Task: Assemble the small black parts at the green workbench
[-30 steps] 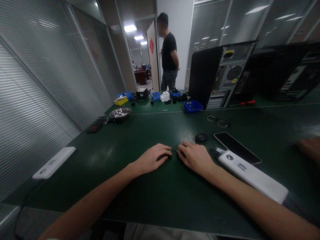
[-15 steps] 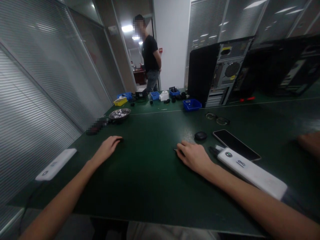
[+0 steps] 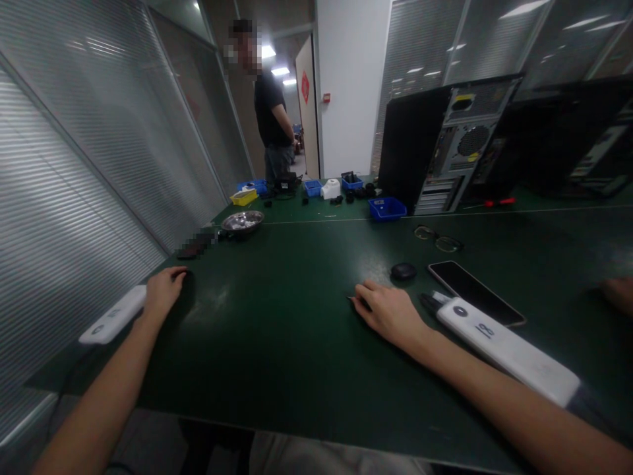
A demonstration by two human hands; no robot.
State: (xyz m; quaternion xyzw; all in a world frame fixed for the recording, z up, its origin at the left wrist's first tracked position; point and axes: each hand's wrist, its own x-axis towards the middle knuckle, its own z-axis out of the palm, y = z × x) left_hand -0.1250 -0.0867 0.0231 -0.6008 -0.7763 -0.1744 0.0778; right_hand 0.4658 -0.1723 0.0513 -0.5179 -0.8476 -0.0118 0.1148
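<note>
My left hand (image 3: pixel 165 290) hovers at or rests on the left part of the green table (image 3: pixel 277 316), beside a white power bank (image 3: pixel 116 315). Its fingers reach forward, thumb apart, and I see nothing held. My right hand (image 3: pixel 388 313) lies on the table right of centre, fingers curled. A thin pointed tip (image 3: pixel 349 298) pokes out from under them; the rest of that thing is hidden. Near this hand are a black mouse-like object (image 3: pixel 403 271), a phone (image 3: pixel 475 290) and a second white power bank (image 3: pixel 509 349) marked 18.
A metal bowl (image 3: pixel 242 221) stands far left. Blue bins (image 3: pixel 387 208), a yellow bin (image 3: pixel 244 197) and small black parts line the back. Glasses (image 3: pixel 438 239) lie before an open computer case (image 3: pixel 445 145). Another person's hand (image 3: pixel 618 290) is at the right edge; a person (image 3: pixel 271 119) stands behind.
My left hand has moved left, towards the white power bank. My right hand stays in place. The standing person has shifted left, and the view has moved slightly.
</note>
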